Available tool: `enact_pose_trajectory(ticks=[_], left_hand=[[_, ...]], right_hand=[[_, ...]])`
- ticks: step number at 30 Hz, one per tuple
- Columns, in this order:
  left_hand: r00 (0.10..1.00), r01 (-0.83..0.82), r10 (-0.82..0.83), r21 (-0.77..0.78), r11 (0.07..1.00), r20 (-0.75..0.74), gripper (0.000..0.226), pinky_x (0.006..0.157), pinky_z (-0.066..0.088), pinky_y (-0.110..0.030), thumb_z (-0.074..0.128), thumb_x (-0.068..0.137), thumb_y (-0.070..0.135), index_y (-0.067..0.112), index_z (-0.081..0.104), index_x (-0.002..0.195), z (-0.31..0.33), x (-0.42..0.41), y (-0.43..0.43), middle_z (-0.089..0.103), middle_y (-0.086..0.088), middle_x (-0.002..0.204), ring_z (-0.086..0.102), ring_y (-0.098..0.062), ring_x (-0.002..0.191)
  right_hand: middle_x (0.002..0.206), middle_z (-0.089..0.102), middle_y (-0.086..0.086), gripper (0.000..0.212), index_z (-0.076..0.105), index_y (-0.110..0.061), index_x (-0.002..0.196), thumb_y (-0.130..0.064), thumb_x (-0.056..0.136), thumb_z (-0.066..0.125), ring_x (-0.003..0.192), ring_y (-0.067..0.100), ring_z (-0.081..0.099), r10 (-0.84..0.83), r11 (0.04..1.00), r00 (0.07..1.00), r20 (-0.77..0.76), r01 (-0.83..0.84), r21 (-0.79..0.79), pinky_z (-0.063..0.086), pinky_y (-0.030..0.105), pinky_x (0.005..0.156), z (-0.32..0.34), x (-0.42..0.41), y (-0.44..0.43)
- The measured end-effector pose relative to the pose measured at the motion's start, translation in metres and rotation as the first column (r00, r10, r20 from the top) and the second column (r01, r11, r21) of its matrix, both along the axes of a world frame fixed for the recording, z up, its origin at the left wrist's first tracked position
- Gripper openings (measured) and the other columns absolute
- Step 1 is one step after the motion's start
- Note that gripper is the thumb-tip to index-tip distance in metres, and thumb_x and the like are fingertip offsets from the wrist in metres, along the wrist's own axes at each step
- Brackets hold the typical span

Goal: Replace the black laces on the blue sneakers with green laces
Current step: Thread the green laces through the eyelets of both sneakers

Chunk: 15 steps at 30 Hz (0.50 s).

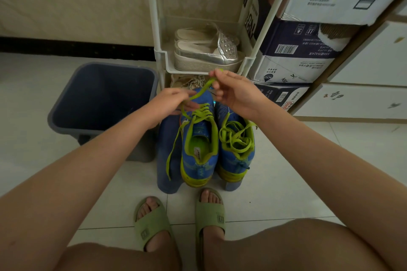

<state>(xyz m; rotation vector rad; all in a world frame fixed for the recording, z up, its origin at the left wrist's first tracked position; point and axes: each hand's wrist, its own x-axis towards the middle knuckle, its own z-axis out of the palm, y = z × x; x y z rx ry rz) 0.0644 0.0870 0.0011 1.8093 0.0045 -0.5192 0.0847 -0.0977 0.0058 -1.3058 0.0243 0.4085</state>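
Your left hand (174, 100) and right hand (236, 94) each pinch the green lace (201, 91). Both are above the left sneaker (198, 131) (laced green).

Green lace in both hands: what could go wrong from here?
1. The left hand and right hand hold the green lace raised; a hard tug may tip the left sneaker off the blue stool.
2. Its other end hangs long down the side, so the ends may finish uneven.
3. The right sneaker's laces lie in a loose pile and could knot.

Home entryway: shoe rack (163, 55), stacked boxes (297, 50).
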Motion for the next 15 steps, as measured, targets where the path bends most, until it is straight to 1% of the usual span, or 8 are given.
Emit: enact_pose_trajectory(ticks=[1,3,6,8,10,12,13,15], left_hand=[[0.999,0.008,-0.008,0.000,1.000,-0.035,0.024,0.085,0.047,-0.021,0.043,0.097,0.011,0.022,0.058,0.112,-0.0004,-0.0002,0.0016,0.072,0.003,0.093,0.066,-0.003,0.089],[0.999,-0.012,0.012,-0.015,1.000,-0.047,0.020,0.086,0.048,-0.022,0.045,0.097,0.015,0.018,0.060,0.109,-0.0016,0.0010,0.0033,0.072,0.000,0.093,0.066,-0.008,0.090],[0.997,-0.073,0.072,-0.073,0.995,-0.018,0.029,0.081,0.053,-0.019,0.048,0.098,0.026,0.010,0.062,0.118,-0.0013,0.0054,0.0044,0.070,-0.006,0.097,0.066,-0.012,0.090],[0.997,-0.051,0.056,-0.083,0.995,0.049,0.027,0.076,0.054,-0.014,0.054,0.096,0.021,0.008,0.062,0.118,-0.0004,0.0064,0.0042,0.069,-0.004,0.096,0.066,-0.008,0.086],[0.995,-0.028,0.036,-0.081,0.996,0.090,0.026,0.074,0.054,-0.013,0.060,0.091,0.013,0.009,0.063,0.117,-0.0003,0.0054,0.0045,0.069,-0.002,0.097,0.067,-0.005,0.085],[0.992,-0.029,0.035,-0.046,0.998,0.125,0.027,0.071,0.055,-0.013,0.065,0.087,0.008,0.009,0.064,0.114,-0.0019,0.0050,0.0063,0.069,-0.002,0.098,0.066,-0.007,0.086],[0.992,-0.023,0.025,-0.018,1.000,0.126,0.028,0.071,0.055,-0.014,0.065,0.086,0.007,0.009,0.064,0.114,-0.0029,0.0047,0.0076,0.069,-0.002,0.099,0.066,-0.008,0.087],[0.997,0.019,-0.021,0.032,0.999,0.068,0.031,0.078,0.055,-0.019,0.062,0.088,0.006,0.011,0.061,0.118,-0.0061,0.0044,0.0109,0.068,-0.003,0.104,0.064,-0.010,0.095]], right_hand=[[0.066,0.054,-0.004,0.019,0.062,-0.015,0.095,-0.024,0.099,0.046,0.054,0.007,0.046,0.008,1.000,1.000,0.002,-0.008,0.012,0.042,0.020,0.055,0.0023,0.0006,-0.0009],[0.071,0.053,-0.004,0.021,0.063,-0.016,0.098,-0.028,0.099,0.046,0.055,0.008,0.046,0.029,1.000,1.000,0.006,-0.030,0.009,0.043,0.021,0.055,0.0059,0.0006,-0.0024],[0.068,0.047,-0.004,0.019,0.063,-0.017,0.105,-0.025,0.099,0.046,0.051,0.007,0.038,0.077,0.997,0.997,0.001,-0.077,0.013,0.040,0.019,0.051,0.0072,-0.0013,-0.0040],[0.065,0.046,-0.004,0.017,0.061,-0.016,0.107,-0.020,0.099,0.047,0.049,0.006,0.037,0.079,0.996,0.997,-0.024,-0.078,0.051,0.039,0.018,0.049,0.0068,-0.0021,-0.0046],[0.068,0.050,-0.003,0.016,0.060,-0.014,0.106,-0.017,0.098,0.047,0.052,0.007,0.044,0.043,0.995,0.998,-0.050,-0.039,0.087,0.044,0.018,0.051,0.0059,-0.0016,-0.0054],[0.073,0.055,-0.001,0.017,0.060,-0.012,0.107,-0.016,0.099,0.046,0.058,0.008,0.053,0.011,0.993,0.998,-0.067,-0.003,0.120,0.050,0.019,0.056,0.0045,-0.0014,-0.0074],[0.074,0.057,-0.001,0.017,0.060,-0.012,0.108,-0.016,0.099,0.046,0.059,0.008,0.055,0.009,0.992,0.998,-0.069,0.000,0.129,0.051,0.020,0.057,0.0038,-0.0015,-0.0083],[0.075,0.059,-0.002,0.019,0.061,-0.012,0.109,-0.016,0.099,0.045,0.059,0.008,0.055,0.027,0.992,0.998,-0.065,-0.018,0.126,0.051,0.020,0.057,0.0029,-0.0021,-0.0075]])
